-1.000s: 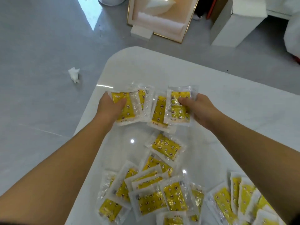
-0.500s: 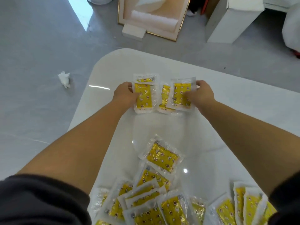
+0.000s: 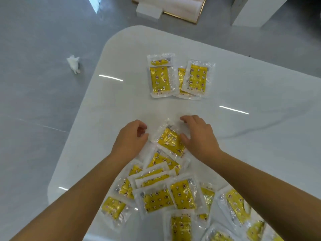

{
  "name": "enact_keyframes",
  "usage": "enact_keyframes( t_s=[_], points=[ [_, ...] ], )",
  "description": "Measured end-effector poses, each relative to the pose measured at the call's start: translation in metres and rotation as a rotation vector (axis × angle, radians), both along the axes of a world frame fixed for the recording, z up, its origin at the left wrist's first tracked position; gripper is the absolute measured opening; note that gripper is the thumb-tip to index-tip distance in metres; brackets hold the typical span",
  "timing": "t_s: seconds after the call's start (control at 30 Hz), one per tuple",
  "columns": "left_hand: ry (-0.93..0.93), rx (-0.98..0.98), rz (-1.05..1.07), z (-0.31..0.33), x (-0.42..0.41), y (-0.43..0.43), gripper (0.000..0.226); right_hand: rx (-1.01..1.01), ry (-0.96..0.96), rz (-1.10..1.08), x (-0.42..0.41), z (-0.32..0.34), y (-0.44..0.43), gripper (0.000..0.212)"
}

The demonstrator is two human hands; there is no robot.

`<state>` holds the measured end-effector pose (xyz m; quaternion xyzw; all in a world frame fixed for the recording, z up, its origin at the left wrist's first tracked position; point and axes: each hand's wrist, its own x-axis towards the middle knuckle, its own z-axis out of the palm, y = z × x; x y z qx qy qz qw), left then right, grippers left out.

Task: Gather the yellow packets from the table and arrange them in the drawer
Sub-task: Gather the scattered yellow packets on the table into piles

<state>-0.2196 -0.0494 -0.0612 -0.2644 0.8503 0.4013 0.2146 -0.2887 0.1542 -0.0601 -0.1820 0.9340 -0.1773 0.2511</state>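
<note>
Several yellow packets in clear wrappers lie on the white table [image 3: 243,87]. One small group [image 3: 159,80] sits at the far end, with another packet [image 3: 196,79] overlapping beside it. A bigger heap [image 3: 156,197] spreads along the near edge. At the top of that heap lies a single tilted packet [image 3: 171,140] between both hands. My left hand [image 3: 132,138] hovers just left of it, fingers loosely curled and holding nothing. My right hand [image 3: 198,134] arches over its right side, thumb touching the wrapper. No drawer is in view.
The table's rounded left corner [image 3: 111,42] drops to grey floor, where a crumpled white tissue [image 3: 73,64] lies. A gold-framed box [image 3: 182,9] and a white block [image 3: 251,13] stand on the floor beyond the table.
Both hands let go of the packets at the far end, which now lie there, and drew back toward me to the single packet atop the near heap.
</note>
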Motion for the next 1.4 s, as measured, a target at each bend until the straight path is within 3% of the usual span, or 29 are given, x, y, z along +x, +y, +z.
enact_keyframes(
  t_s=[0.1, 0.23, 0.4, 0.6, 0.7, 0.8, 0.93, 1.13, 1.23, 1.3, 1.4],
  points=[
    [-0.015, 0.002, -0.106, 0.002, 0.037, 0.009, 0.025, 0.038, -0.057, 0.046, 0.02, -0.002, -0.002, 0.055],
    [0.066, -0.223, -0.411, 0.003, 0.074, 0.02, 0.054, 0.125, -0.017, 0.114, 0.028, 0.0, -0.01, 0.072],
    [0.177, -0.503, -0.686, 0.0, 0.098, 0.032, 0.068, 0.24, 0.013, 0.128, 0.033, -0.002, -0.013, 0.061],
    [0.109, -0.597, -0.734, 0.003, 0.103, 0.05, 0.065, 0.287, 0.206, 0.162, 0.046, -0.009, -0.013, 0.04],
    [0.059, -0.614, -0.691, 0.009, 0.103, 0.059, 0.056, 0.284, 0.252, 0.174, 0.052, -0.013, -0.007, 0.046],
    [0.063, -0.672, -0.693, 0.01, 0.111, 0.066, 0.068, 0.291, 0.189, 0.129, 0.051, -0.01, -0.005, 0.061],
    [-0.01, -0.634, -0.696, 0.006, 0.115, 0.073, 0.067, 0.274, 0.058, -0.028, 0.043, -0.004, -0.003, 0.071],
    [-0.098, -0.475, -0.602, 0.01, 0.111, 0.069, 0.031, 0.349, 0.033, -0.126, 0.044, -0.003, 0.001, 0.055],
    [-0.111, -0.273, -0.462, 0.014, 0.115, 0.061, 0.019, 0.192, -0.105, -0.271, 0.048, 0.001, 0.007, 0.044],
    [-0.132, -0.216, -0.485, 0.017, 0.117, 0.055, 0.011, 0.084, -0.178, -0.367, 0.052, 0.006, 0.013, 0.036],
    [-0.149, -0.148, -0.471, 0.024, 0.116, 0.047, 0.016, -0.039, -0.237, -0.44, 0.055, 0.017, 0.023, 0.04]
  ],
)
